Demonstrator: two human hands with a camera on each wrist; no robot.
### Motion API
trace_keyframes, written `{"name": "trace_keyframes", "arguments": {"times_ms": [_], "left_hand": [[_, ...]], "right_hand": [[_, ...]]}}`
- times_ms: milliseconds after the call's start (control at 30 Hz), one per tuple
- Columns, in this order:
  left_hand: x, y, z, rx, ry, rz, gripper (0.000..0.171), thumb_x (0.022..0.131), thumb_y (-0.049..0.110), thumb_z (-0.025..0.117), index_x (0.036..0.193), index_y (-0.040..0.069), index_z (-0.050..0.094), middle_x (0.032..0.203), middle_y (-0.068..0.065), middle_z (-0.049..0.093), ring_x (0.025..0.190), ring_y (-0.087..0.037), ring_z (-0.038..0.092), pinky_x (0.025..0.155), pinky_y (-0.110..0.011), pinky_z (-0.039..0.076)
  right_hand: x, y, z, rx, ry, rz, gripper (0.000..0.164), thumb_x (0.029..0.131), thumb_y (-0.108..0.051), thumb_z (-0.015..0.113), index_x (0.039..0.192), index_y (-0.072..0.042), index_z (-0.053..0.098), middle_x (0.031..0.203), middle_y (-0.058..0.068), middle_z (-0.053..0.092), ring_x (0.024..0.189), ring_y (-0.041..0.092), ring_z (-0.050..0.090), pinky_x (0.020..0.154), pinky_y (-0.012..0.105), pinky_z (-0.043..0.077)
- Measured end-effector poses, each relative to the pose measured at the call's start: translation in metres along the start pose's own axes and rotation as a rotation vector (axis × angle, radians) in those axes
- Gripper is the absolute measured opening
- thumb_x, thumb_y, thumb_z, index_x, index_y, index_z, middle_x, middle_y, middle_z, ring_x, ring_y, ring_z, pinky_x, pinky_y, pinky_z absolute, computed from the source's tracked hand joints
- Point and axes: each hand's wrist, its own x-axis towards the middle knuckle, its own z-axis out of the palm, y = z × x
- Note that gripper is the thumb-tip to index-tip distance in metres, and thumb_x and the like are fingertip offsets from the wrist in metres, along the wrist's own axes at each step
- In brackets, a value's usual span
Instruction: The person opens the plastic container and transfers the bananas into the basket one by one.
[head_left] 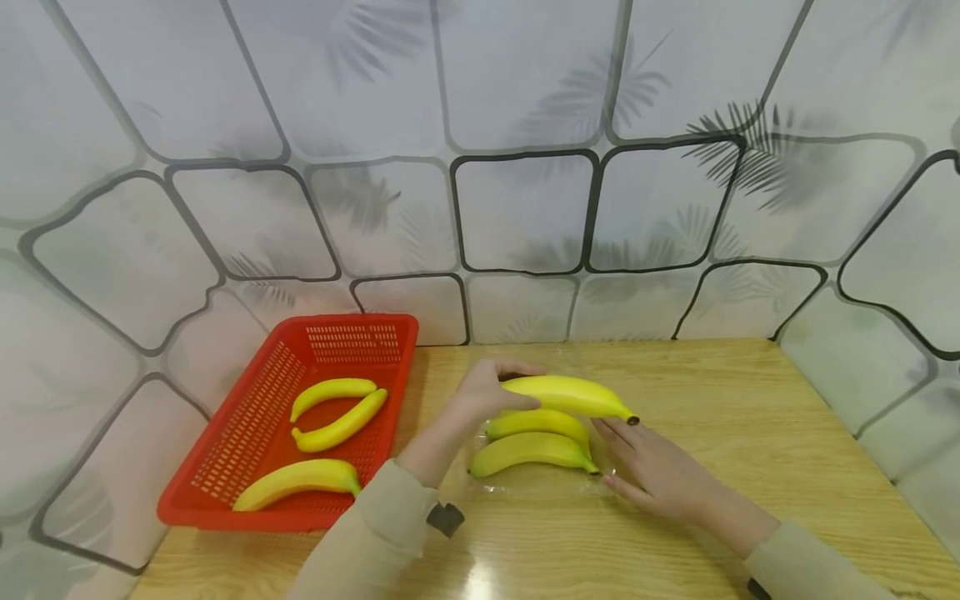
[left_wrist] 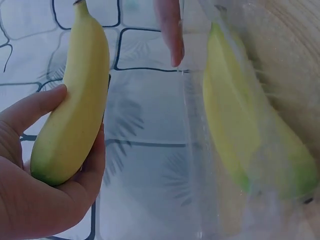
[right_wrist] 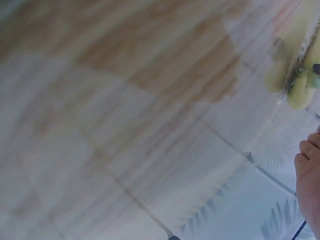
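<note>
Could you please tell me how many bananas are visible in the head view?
6: one banana in the left hand, two bananas in clear plastic on the table, and three bananas in the red basket. Others could be hidden beneath these.

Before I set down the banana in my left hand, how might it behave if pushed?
The banana is probably firm: it shows no sag though your left hand grips it toward one end. Its smooth-looking skin may slide easily on the shiny tabletop. Being curved, it would likely rock or swing round rather than roll far.
</note>
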Motion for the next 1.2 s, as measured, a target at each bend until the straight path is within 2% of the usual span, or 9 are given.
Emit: {"name": "trace_keyframes", "arguments": {"times_ms": [67,100,200,300,400,600,733,967,1200], "left_hand": [[-0.002,0.003,-0.004,0.010,-0.010,0.013,0.045,0.084,-0.001,0.086,0.128,0.006,0.077,0.134,-0.012,0.074,0.123,-0.026,0.067,0.105,-0.034,0.058],[-0.002,0.004,-0.006,0.012,-0.014,0.019,0.046,0.084,-0.001,0.086,0.128,0.005,0.076,0.134,-0.012,0.074,0.122,-0.025,0.068,0.105,-0.033,0.058],[-0.005,0.007,-0.012,0.028,-0.013,0.031,0.045,0.085,-0.001,0.085,0.129,0.004,0.076,0.134,-0.012,0.074,0.119,-0.023,0.068,0.101,-0.030,0.059],[-0.007,0.009,-0.019,0.031,-0.001,0.044,0.044,0.085,-0.002,0.084,0.128,0.003,0.076,0.133,-0.013,0.075,0.115,-0.021,0.069,0.098,-0.028,0.059],[-0.008,0.011,-0.025,0.021,0.009,0.039,0.043,0.085,-0.003,0.084,0.127,0.004,0.077,0.133,-0.013,0.074,0.115,-0.022,0.068,0.096,-0.027,0.059],[-0.012,0.012,-0.036,0.044,0.032,0.019,0.043,0.087,0.001,0.085,0.128,0.010,0.078,0.138,-0.009,0.072,0.125,-0.025,0.065,0.103,-0.032,0.058],[-0.014,0.010,-0.045,0.058,0.050,0.011,0.043,0.087,0.004,0.085,0.128,0.013,0.078,0.140,-0.007,0.071,0.125,-0.025,0.065,0.103,-0.034,0.058],[-0.016,0.003,-0.060,0.063,0.064,0.000,0.044,0.088,0.005,0.084,0.131,0.009,0.076,0.140,-0.011,0.072,0.127,-0.027,0.064,0.108,-0.038,0.056],[-0.021,-0.002,-0.074,0.080,0.090,-0.025,0.044,0.090,0.006,0.082,0.134,0.010,0.075,0.146,-0.012,0.068,0.135,-0.030,0.060,0.114,-0.044,0.052]], "right_hand": [[0.000,0.001,0.002,-0.012,0.016,-0.013,0.073,0.103,-0.035,0.067,0.160,0.001,0.039,0.159,0.023,0.051,0.136,0.039,0.061,0.113,0.049,0.052],[0.000,0.002,0.003,-0.014,0.024,-0.020,0.072,0.103,-0.034,0.067,0.159,0.003,0.041,0.158,0.023,0.051,0.136,0.038,0.061,0.120,0.043,0.047],[0.000,0.003,0.005,-0.017,0.058,-0.050,0.071,0.103,-0.034,0.067,0.157,0.005,0.043,0.159,0.024,0.050,0.138,0.038,0.059,0.133,0.025,0.020],[0.000,0.005,0.007,-0.006,0.082,-0.076,0.071,0.103,-0.032,0.068,0.156,0.007,0.043,0.161,0.026,0.047,0.141,0.040,0.056,0.131,0.013,-0.005],[0.001,0.005,0.007,-0.004,0.097,-0.091,0.072,0.100,-0.030,0.070,0.155,0.008,0.044,0.163,0.027,0.045,0.142,0.041,0.053,0.131,0.014,-0.005],[0.002,0.004,0.005,0.002,0.105,-0.100,0.073,0.100,-0.030,0.071,0.155,0.009,0.044,0.164,0.028,0.043,0.144,0.041,0.051,0.132,0.015,-0.003],[0.002,0.003,0.005,0.001,0.091,-0.088,0.074,0.100,-0.030,0.071,0.157,0.008,0.042,0.166,0.026,0.041,0.146,0.041,0.049,0.132,0.015,-0.004],[0.001,0.002,0.004,0.009,0.077,-0.068,0.076,0.099,-0.027,0.073,0.157,0.008,0.041,0.165,0.027,0.041,0.146,0.041,0.050,0.131,0.014,-0.005],[0.002,0.002,0.004,0.021,0.070,-0.064,0.075,0.099,-0.026,0.073,0.156,0.009,0.042,0.166,0.027,0.041,0.147,0.042,0.049,0.130,0.014,-0.008]]}}
